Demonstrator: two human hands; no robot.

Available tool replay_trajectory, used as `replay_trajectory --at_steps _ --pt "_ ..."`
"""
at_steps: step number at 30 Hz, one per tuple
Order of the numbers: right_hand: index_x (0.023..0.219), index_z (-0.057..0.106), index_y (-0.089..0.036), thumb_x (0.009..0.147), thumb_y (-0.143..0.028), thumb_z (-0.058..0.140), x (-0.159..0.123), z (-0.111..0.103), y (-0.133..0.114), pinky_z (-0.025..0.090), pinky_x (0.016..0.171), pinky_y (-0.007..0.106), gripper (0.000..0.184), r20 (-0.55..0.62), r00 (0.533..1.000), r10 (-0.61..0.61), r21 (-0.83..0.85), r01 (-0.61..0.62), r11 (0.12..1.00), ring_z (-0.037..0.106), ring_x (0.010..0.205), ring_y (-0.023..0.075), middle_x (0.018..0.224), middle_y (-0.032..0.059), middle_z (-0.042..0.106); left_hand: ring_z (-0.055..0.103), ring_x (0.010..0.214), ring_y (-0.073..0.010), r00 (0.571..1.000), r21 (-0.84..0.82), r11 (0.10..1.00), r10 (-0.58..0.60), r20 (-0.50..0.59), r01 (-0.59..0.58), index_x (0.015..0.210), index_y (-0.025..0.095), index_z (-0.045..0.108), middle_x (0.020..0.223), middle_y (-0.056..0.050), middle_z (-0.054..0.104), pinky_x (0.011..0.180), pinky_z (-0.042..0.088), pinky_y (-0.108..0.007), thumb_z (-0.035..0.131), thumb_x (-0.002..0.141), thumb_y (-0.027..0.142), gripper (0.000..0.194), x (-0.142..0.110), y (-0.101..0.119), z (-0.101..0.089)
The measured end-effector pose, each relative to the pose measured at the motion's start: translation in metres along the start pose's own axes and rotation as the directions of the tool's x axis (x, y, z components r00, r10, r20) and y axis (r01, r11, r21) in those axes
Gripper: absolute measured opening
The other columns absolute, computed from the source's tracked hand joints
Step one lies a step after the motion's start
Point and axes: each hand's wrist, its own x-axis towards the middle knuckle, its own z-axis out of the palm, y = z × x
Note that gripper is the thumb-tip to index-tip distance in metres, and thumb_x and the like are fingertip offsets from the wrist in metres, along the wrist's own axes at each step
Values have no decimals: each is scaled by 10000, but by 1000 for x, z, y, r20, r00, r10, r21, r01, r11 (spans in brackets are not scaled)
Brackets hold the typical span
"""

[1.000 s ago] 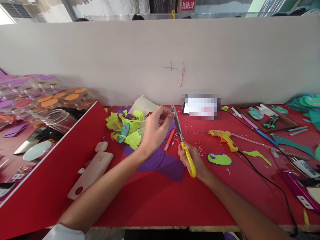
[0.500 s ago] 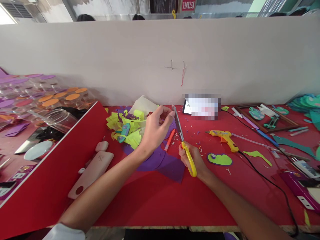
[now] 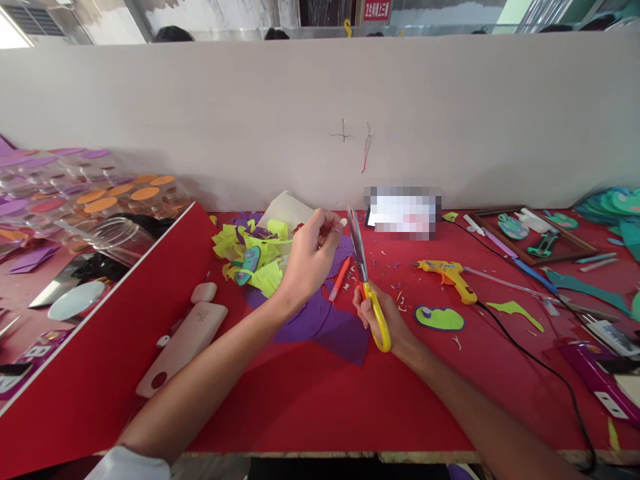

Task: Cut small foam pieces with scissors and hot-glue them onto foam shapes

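Note:
My right hand [image 3: 383,320] grips yellow-handled scissors [image 3: 367,287], blades pointing up and away, slightly parted. My left hand [image 3: 310,257] is raised just left of the blades, its fingers pinched on a small piece I cannot make out. Beneath both hands lies a purple foam sheet [image 3: 325,323] on the red table [image 3: 320,400]. A red pen [image 3: 340,279] rests on the sheet between my hands. A heap of yellow-green foam scraps [image 3: 247,257] lies behind my left hand.
A yellow glue gun [image 3: 447,275] with a black cord lies right of the scissors, near a green-and-purple cutout [image 3: 440,318]. A pink case [image 3: 183,347] sits at left beside a raised red board [image 3: 100,347]. A wooden frame [image 3: 535,233] and teal cutouts are far right.
The scissor blades have opened a little and shifted slightly left. My left hand's fingers stay pinched close to the blades, barely moved.

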Motion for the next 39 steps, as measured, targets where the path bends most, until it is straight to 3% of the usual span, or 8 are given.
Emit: replay_trajectory --at_steps 4,9,19,30,36,39 --pt "905 507 -222 898 -811 431 1 2 1 379 497 257 594 -4 1000 -23 29 23 999 491 598 142 770 23 565 480 673 -112 998 15 1000 21 63 -22 846 196 526 764 4 547 612 401 -247 532 971 225 129 -1 4 1" --pt "897 496 -221 890 -844 398 0 2 4 364 484 254 631 -4 998 -56 42 56 998 435 559 126 730 -1 520 478 677 -110 995 57 998 7 99 -13 843 184 550 784 -6 590 596 378 -241 536 966 213 127 -3 5 2" --pt "883 477 -221 920 -832 371 -2 -1 9 323 463 251 621 -10 998 -58 44 58 997 368 507 105 676 -39 457 487 679 -113 995 54 999 4 96 -9 836 187 543 779 -7 588 605 389 -244 532 956 202 121 -3 6 1" --pt "816 455 -230 903 -809 452 -3 -3 -3 314 453 250 586 1 999 -36 60 36 998 364 495 100 631 -57 416 511 702 -119 998 28 1000 7 63 -9 852 192 543 791 -9 582 617 397 -246 533 951 197 100 -1 3 0" --pt "816 454 -232 913 -791 455 -3 -3 -2 317 447 250 568 -19 999 -42 58 43 997 363 490 103 619 -58 408 442 641 -111 997 31 999 -18 71 16 848 190 553 718 10 507 582 358 -252 492 1003 266 184 -2 5 2" --pt "806 452 -233 914 -776 469 -2 -3 -2 319 444 249 554 -27 999 -36 55 38 998 368 491 105 616 -58 404 464 659 -114 997 24 1000 -7 82 5 831 190 542 740 -2 541 591 378 -247 525 998 306 204 -2 6 3"
